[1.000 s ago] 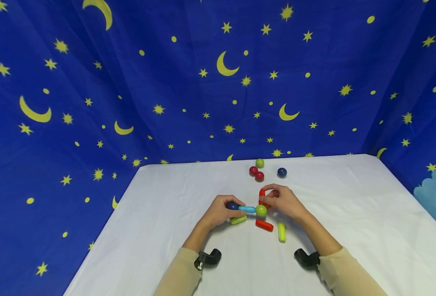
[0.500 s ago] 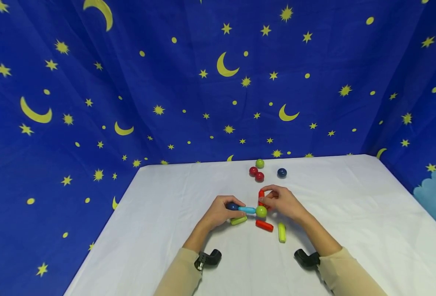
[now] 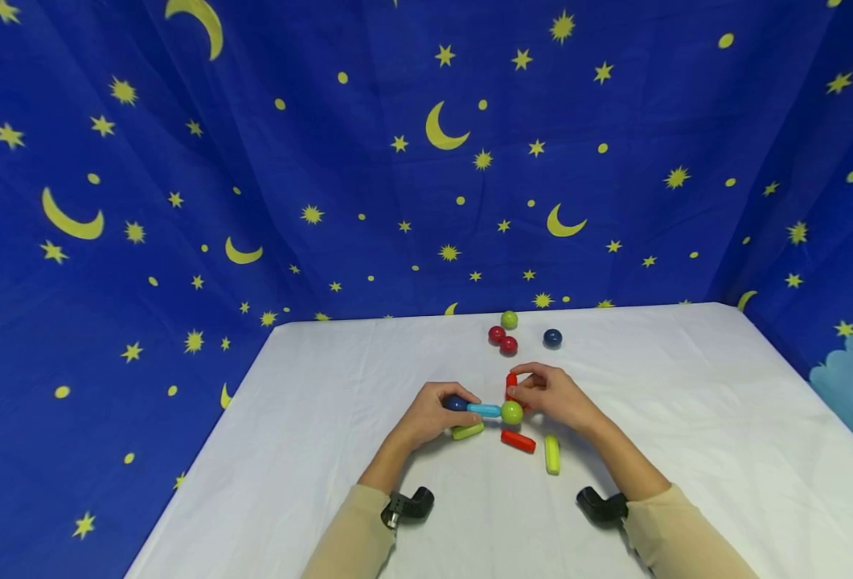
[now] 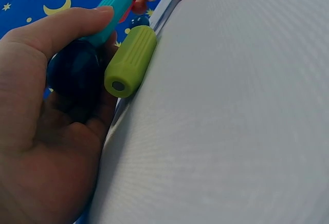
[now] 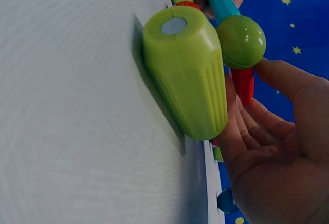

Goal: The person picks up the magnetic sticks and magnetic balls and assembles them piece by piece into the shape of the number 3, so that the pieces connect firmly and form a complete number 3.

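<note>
My left hand (image 3: 433,414) holds a light blue magnetic building rod (image 3: 484,410) with the thumb along it, and its fingers curl round the dark blue ball (image 4: 76,70) at the rod's near end. A light green ball (image 5: 241,41) sits at the other end of that rod. From this ball a red magnetic building rod (image 3: 510,384) runs away toward the back, pinched by my right hand (image 3: 552,394). The joined pieces are held low over the white table. Part of the red rod is hidden behind the green ball and fingers.
On the white cloth (image 3: 339,458) lie a green rod (image 4: 131,62) beside the left hand, a red rod (image 3: 518,441) and a yellow-green rod (image 3: 552,455). Farther back are a green ball (image 3: 509,319), two red balls (image 3: 508,346) and a dark blue ball (image 3: 552,338). A starry blue curtain (image 3: 368,161) stands behind.
</note>
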The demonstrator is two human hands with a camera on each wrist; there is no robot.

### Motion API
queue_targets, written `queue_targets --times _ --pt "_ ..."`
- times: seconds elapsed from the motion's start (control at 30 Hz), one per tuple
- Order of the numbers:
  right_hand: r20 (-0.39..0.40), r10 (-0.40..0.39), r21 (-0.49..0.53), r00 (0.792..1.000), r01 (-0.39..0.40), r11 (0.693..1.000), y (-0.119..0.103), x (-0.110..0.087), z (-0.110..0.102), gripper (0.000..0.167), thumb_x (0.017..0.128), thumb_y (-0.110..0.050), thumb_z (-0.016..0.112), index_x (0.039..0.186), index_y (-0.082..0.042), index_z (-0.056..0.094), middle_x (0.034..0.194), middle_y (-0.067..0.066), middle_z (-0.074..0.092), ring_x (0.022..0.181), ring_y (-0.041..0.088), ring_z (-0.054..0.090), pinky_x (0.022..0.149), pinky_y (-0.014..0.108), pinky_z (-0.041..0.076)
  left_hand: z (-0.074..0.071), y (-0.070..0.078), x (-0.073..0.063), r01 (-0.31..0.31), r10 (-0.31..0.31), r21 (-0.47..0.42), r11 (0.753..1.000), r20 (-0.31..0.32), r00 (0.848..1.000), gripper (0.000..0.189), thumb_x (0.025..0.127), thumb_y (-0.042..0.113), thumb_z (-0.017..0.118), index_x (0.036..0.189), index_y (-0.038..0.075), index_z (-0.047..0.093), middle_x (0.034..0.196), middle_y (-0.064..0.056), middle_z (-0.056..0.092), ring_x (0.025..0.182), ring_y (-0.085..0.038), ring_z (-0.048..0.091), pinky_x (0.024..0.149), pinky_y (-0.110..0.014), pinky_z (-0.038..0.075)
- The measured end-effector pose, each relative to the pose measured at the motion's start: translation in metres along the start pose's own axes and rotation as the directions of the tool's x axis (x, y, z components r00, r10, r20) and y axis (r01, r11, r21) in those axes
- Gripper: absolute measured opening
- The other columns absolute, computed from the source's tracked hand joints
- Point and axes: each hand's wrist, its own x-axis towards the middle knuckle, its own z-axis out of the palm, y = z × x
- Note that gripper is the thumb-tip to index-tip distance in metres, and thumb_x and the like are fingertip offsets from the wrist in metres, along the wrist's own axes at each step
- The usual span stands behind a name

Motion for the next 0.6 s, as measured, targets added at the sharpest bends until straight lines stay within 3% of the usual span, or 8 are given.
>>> queue_targets --times 0.17,0.43,0.6 --pt "0.000 -0.009 0.016 1.000 0.009 1.000 -0.001 0.000 0.001 0.050 0.084 -0.039 0.068 0.126 -0.018 0.053 0.101 0.004 0.070 0.079 0.017 0.068 0.082 0.033 0.052 0.002 -0.022 0.009 0.009 -0.009 0.011 1.000 -0.017 1.000 0.022 0.074 0.026 0.080 0.094 0.024 0.071 0.100 0.005 0.068 0.099 -0.013 0.058 0.094 -0.037 0.043" --pt "-0.010 -0.015 0.014 1.000 0.016 1.000 -0.003 -0.001 0.002 0.046 0.086 -0.035 0.068 0.125 -0.017 0.054 0.099 0.005 0.070 0.078 0.017 0.068 0.080 0.032 0.052 0.002 -0.022 0.011 0.029 -0.029 0.008 1.000 -0.021 0.999 0.022 0.076 0.018 0.078 0.096 0.020 0.071 0.101 0.003 0.068 0.099 -0.013 0.057 0.094 -0.037 0.043" --pt "0.007 -0.030 0.024 1.000 0.030 0.999 -0.006 -0.003 0.004 0.042 0.087 -0.031 0.066 0.125 -0.017 0.055 0.098 0.006 0.070 0.078 0.019 0.068 0.080 0.033 0.053 -0.003 -0.009 0.004 0.016 -0.016 -0.005 1.000 0.027 1.000 0.019 0.077 0.013 0.076 0.096 0.014 0.070 0.099 0.000 0.069 0.095 -0.012 0.058 0.090 -0.034 0.045"
